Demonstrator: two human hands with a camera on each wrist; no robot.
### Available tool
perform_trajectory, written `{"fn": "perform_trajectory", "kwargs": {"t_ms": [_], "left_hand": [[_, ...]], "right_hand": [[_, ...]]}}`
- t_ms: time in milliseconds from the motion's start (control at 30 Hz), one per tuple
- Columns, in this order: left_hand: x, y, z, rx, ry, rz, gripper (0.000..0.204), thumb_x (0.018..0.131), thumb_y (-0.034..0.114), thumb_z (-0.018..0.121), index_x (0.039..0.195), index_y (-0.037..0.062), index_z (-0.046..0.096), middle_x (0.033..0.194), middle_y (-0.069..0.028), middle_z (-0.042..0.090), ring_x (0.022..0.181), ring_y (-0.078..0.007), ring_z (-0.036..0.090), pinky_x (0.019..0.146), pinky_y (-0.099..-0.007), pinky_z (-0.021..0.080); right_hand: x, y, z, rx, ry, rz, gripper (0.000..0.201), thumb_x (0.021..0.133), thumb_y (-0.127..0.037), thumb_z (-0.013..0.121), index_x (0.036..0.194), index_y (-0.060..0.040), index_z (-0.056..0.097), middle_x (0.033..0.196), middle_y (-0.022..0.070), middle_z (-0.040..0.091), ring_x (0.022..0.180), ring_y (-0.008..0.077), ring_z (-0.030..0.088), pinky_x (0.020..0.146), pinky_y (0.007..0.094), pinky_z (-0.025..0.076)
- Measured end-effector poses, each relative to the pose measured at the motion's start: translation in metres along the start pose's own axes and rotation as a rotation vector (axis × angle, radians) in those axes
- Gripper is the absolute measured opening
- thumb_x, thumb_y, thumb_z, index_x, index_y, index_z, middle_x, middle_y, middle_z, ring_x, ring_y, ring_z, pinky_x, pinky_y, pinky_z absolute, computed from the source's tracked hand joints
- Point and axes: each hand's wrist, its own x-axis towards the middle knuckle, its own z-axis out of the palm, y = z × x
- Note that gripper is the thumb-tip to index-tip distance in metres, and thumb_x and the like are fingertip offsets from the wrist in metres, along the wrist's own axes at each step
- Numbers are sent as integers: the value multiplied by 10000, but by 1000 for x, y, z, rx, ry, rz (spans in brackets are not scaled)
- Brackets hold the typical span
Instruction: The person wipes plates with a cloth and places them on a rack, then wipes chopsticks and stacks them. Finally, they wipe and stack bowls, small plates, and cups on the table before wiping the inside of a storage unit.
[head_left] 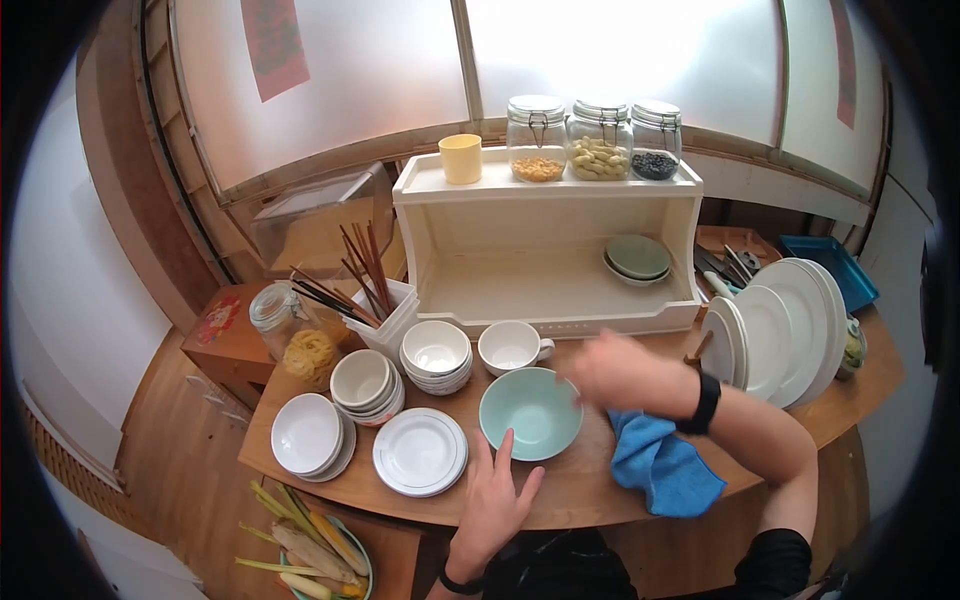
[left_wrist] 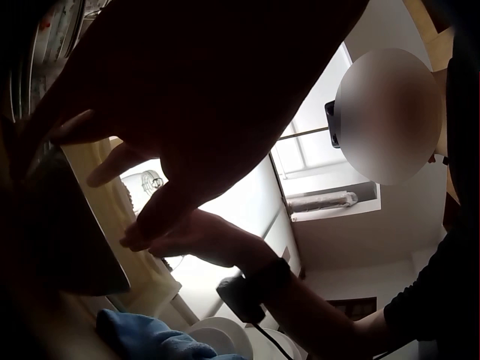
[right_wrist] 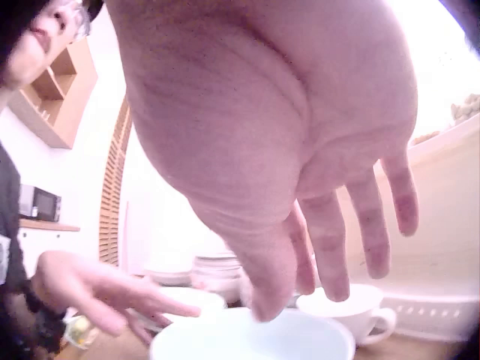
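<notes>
A light green bowl [head_left: 530, 420] stands on the wooden table in front of the person. My left hand [head_left: 495, 502] is at its near left rim, fingers spread and mostly straight, with one fingertip overlapping the inside. Over the bowl's right edge is my right hand [head_left: 625, 370], blurred in the head view. In the right wrist view its fingers [right_wrist: 326, 247] point loosely down above the bowl's rim, and nothing shows in the palm. A crumpled blue cloth [head_left: 665, 465] lies below the right forearm. Just behind the bowl sits a white cup [head_left: 510, 347] with a handle.
Stacked white bowls [head_left: 436, 350] and plates [head_left: 420, 452] stand on the left, beside a chopstick holder [head_left: 385, 325]. Behind is a cream shelf [head_left: 500, 250] with two green dishes [head_left: 638, 258] inside and glass jars [head_left: 600, 140] on top. Large white plates [head_left: 800, 325] stand upright at right.
</notes>
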Motion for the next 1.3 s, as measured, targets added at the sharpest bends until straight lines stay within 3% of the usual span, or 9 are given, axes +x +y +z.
{"fn": "perform_trajectory", "kwargs": {"t_ms": [233, 300, 433, 567, 667, 767, 967, 1167, 1300], "left_hand": [[1, 5, -5, 79, -43, 199, 694, 922, 338, 711, 1477, 27, 433, 1512, -356, 350, 1385, -573, 337, 1130, -558, 339], [-2, -1, -4, 138, -110, 236, 695, 922, 352, 709, 1479, 39, 435, 1497, -350, 377, 1384, -573, 335, 1128, -559, 340], [0, -6, -11, 223, -212, 274, 694, 936, 400, 681, 1477, 41, 437, 1483, -323, 411, 1381, -576, 335, 1102, -628, 328], [3, -7, -13, 274, -241, 289, 669, 967, 423, 622, 1491, 55, 426, 1505, -265, 413, 1405, -543, 326, 1073, -696, 332], [1, -4, -14, 287, -187, 337, 691, 937, 258, 671, 1510, 20, 369, 1469, -233, 460, 1423, -469, 345, 1148, -571, 302], [3, -8, -14, 206, -215, 323, 706, 907, 327, 685, 1481, 11, 420, 1486, -237, 445, 1423, -541, 280, 1126, -653, 276], [5, -7, -19, 206, -236, 321, 711, 905, 319, 689, 1482, 10, 413, 1463, -240, 468, 1427, -528, 288, 1138, -635, 268], [2, -9, -18, 219, -225, 325, 696, 904, 297, 699, 1474, 11, 422, 1446, -238, 481, 1419, -512, 312, 1149, -604, 276], [6, -12, -18, 217, -237, 293, 655, 959, 408, 642, 1483, 69, 443, 1521, -242, 403, 1411, -552, 307, 1071, -711, 314]], "right_hand": [[45, 158, 31, -115, 12, 709, 195, 867, -111, 580, 922, -53, 759, 994, 191, 744, 955, 373, 720, 867, 473, 557], [33, 193, 58, -60, 124, 744, 194, 872, -92, 561, 937, -13, 726, 967, 241, 724, 989, 406, 694, 883, 492, 559], [18, 233, 95, -17, -46, 890, 253, 915, -103, 533, 1046, -17, 731, 1110, 244, 708, 1064, 395, 684, 916, 485, 554], [15, 241, 113, -16, -42, 926, 257, 928, -105, 513, 1074, -22, 708, 1132, 241, 702, 1084, 391, 678, 968, 524, 518], [19, 249, 118, -32, -33, 943, 259, 935, -103, 501, 1076, -37, 708, 1141, 231, 704, 1088, 382, 680, 1036, 580, 442], [19, 261, 121, -70, -34, 870, 242, 935, -148, 555, 1085, -31, 705, 1141, 225, 705, 1077, 382, 682, 1056, 567, 426], [16, 263, 110, -1, -48, 820, 259, 887, -282, 696, 1026, -67, 737, 1066, 203, 725, 1016, 380, 695, 903, 482, 537], [17, 257, 107, -150, 211, 865, 174, 883, -230, 650, 907, -92, 754, 948, 196, 734, 907, 362, 715, 811, 482, 558], [28, 232, 95, -277, 255, 840, 178, 864, -165, 596, 871, -110, 766, 875, 184, 735, 878, 357, 722, 882, 488, 505]]}}
